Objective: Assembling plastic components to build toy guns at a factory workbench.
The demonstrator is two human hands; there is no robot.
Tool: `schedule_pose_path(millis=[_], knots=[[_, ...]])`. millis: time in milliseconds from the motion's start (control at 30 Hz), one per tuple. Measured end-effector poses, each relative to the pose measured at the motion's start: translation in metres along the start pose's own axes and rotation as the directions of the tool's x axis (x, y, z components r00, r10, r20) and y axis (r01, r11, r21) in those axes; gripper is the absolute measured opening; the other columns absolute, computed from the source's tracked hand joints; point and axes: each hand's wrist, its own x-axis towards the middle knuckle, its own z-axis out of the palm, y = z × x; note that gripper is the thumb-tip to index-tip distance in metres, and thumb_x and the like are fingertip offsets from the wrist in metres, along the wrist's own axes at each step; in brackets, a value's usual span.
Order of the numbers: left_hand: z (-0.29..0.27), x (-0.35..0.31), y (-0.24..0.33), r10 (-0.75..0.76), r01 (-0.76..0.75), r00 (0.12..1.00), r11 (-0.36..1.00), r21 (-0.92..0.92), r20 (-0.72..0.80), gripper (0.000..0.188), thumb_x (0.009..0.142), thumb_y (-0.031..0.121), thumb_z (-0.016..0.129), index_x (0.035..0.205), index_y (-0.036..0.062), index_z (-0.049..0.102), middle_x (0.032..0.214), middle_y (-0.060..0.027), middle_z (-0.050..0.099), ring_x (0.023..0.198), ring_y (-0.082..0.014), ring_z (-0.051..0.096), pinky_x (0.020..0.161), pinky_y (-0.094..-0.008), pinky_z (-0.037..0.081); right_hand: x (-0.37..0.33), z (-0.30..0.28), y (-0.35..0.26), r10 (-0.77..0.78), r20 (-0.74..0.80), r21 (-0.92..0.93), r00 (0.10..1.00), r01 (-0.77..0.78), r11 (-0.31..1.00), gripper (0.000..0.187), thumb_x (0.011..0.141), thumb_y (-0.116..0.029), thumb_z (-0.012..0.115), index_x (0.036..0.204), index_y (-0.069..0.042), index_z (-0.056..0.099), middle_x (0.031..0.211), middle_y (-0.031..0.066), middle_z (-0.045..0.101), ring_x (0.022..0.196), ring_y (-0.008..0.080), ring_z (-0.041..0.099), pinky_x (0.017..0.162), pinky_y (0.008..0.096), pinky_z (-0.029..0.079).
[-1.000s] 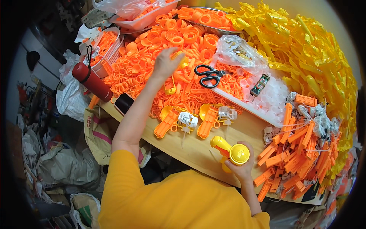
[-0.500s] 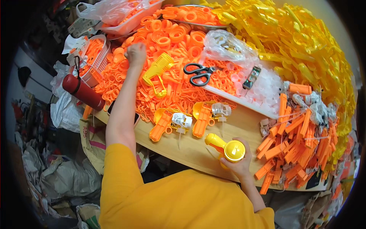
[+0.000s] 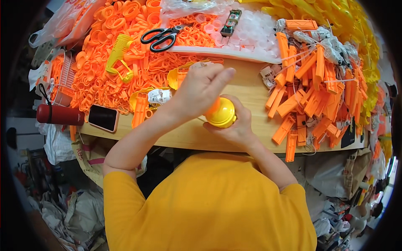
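Note:
My right hand wraps round a yellow plastic toy body with a round domed end, held above the near edge of the table. Over it is my left hand, its fingers closed and the thumb pointing right. An orange plastic piece, smeared by motion, shows below the left fingers against the yellow body; its full shape is hidden. Left of that hand lies a half-built toy with an orange battery case and a white gear unit. A second half-built one is partly covered by my left hand.
Loose orange parts are heaped at left, with a yellow toy shell and scissors on top. A phone and red flask lie near the left edge. Wired orange cases pile up at right, before yellow shells.
My left hand has come from the orange heap to the yellow toy body in my right hand, bringing an orange piece. The view has shifted, so the table's things appear higher and further left.

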Motion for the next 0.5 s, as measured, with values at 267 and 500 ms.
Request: schedule_pose_path(millis=[267,500], knots=[[0.031,-0.010,0.002,0.175,-0.206,0.973,0.953,0.222,0.151,0.031,0.092,0.017,0.060,0.069,-0.0038,0.053,0.069,-0.0095,0.050,0.060,-0.0171,0.048,0.056,-0.0317,0.040,-0.006,0.004,0.006,-0.027,-0.010,0.085,1.000,0.028,0.996,0.048,0.064,-0.012,0.081,0.104,0.001,0.058,0.089,0.0159,0.066,0.081,0.0271,0.067,0.072,0.0342,0.053],[0.036,-0.018,-0.003,0.116,-0.145,0.986,0.953,0.267,0.123,0.024,0.089,0.015,0.059,0.074,-0.0023,0.053,0.069,-0.0141,0.051,0.062,-0.0274,0.052,0.056,-0.0358,0.042,-0.012,0.006,0.004,-0.100,-0.040,0.041,0.994,0.102,0.994,0.044,0.062,-0.011,0.081,0.100,0.001,0.061,0.089,0.0158,0.066,0.081,0.0274,0.067,0.069,0.0348,0.053]])
